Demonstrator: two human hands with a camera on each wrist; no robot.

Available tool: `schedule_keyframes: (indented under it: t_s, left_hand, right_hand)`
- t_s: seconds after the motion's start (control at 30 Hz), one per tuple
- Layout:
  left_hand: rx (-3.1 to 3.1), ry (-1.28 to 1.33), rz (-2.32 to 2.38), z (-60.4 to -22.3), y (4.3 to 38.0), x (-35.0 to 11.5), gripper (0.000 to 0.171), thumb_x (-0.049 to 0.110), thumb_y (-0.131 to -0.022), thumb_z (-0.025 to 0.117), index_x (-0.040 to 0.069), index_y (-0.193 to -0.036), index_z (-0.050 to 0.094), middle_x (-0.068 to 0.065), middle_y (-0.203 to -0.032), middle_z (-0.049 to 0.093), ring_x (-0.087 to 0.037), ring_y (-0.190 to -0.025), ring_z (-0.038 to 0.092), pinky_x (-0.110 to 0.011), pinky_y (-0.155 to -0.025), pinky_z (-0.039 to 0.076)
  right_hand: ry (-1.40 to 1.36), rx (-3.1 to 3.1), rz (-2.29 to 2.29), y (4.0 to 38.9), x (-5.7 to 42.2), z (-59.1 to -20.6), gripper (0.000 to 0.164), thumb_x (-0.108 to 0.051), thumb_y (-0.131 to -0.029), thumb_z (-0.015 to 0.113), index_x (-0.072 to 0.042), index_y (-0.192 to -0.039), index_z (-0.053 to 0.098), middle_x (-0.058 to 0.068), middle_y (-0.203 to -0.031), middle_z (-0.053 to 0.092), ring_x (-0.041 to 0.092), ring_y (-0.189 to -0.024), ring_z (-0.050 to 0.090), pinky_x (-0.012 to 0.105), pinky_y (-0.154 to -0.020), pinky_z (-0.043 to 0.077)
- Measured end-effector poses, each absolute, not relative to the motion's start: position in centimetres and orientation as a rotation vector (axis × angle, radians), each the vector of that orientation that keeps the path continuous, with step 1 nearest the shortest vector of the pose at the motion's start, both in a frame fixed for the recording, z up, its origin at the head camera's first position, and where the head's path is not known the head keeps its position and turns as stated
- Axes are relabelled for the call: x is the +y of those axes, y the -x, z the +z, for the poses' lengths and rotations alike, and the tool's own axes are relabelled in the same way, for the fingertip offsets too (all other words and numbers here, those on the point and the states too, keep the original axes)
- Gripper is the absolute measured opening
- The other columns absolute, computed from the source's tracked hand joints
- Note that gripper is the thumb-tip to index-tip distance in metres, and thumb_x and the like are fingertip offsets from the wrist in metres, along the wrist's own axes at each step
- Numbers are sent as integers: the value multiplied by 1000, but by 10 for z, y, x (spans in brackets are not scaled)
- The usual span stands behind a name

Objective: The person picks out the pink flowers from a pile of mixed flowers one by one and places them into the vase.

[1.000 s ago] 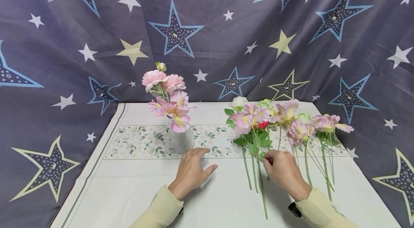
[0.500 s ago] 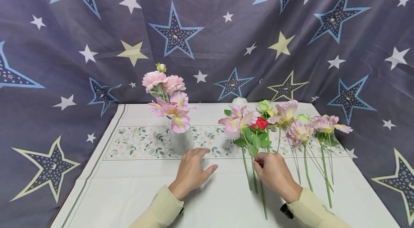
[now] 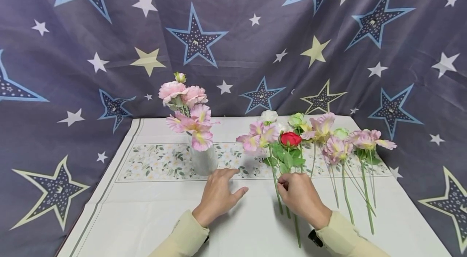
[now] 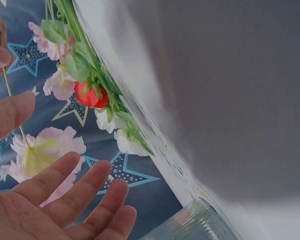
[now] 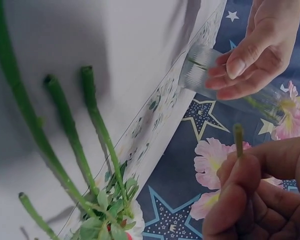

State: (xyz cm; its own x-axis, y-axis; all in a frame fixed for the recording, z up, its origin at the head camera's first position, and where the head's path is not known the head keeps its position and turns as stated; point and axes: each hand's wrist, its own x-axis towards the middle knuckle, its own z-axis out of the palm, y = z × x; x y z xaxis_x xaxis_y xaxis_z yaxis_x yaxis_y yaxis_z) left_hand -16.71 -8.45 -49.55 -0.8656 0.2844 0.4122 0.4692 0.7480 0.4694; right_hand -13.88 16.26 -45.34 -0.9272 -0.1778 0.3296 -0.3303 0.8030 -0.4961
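My right hand (image 3: 303,196) pinches the thin green stem of a pink-and-yellow iris-like flower (image 3: 257,136) between thumb and fingertips. The cut end of that stem (image 5: 239,132) pokes out of the pinch in the right wrist view. In the left wrist view the bloom (image 4: 45,150) shows beyond my left fingers. My left hand (image 3: 219,194) has its fingers spread and holds nothing; it is just in front of the clear ribbed glass vase (image 3: 204,163). Standing in the vase are pink ruffled flowers (image 3: 194,95) and another iris-like flower (image 3: 200,127).
Right of my right hand lie several more stems, among them pink iris-like blooms (image 3: 337,149) and pale green flowers (image 3: 297,120). A red rose (image 3: 290,139) and a white flower (image 3: 269,116) lie behind that hand. A floral runner band (image 3: 157,161) crosses the white tablecloth (image 3: 153,204).
My right hand has moved left, carrying the iris-like flower away from the other stems; the red rose is now uncovered. The left hand has stayed nearly still by the vase.
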Motion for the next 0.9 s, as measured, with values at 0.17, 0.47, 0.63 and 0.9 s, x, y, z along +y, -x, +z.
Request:
schedule_keyframes:
  t_s: [0.17, 0.47, 0.63, 0.9]
  left_hand:
    - [-2638, 587, -851, -495, 166, -80, 52, 41, -82, 85, 11, -122, 72, -7, -119, 73, -32, -112, 64, -52, -97, 48]
    - [-2658, 557, -943, -494, 166, -68, 48, 42, -88, 79, 11, -124, 72, -6, -121, 72, -30, -114, 63, -49, -100, 48]
    - [-2634, 526, -1151, -491, 168, -57, 38, 39, -95, 74, 11, -119, 73, -5, -105, 74, -24, -102, 67, -43, -89, 53]
    - [-2533, 492, -1381, -489, 173, -43, 24, 34, -96, 72, 11, -103, 75, 7, -84, 69, -15, -79, 66, -28, -75, 52]
  right_hand:
    - [-411, -2726, 856, 138, 157, -454, 18, 2, -85, 75, -13, -75, 74, -9, -61, 64, -4, -49, 50, 20, -49, 46]
    - [-432, -2734, 844, 134, 148, -457, 17, 0, -83, 80, -12, -73, 73, -9, -60, 64, -5, -49, 49, 19, -49, 45]
    - [-443, -2715, 859, 133, 143, -459, 19, 1, -82, 79, -14, -71, 72, -10, -60, 63, -5, -48, 47, 18, -48, 43]
    - [-459, -2723, 857, 132, 138, -458, 15, -2, -84, 79, -13, -74, 74, -9, -62, 66, -6, -51, 51, 18, -48, 45]
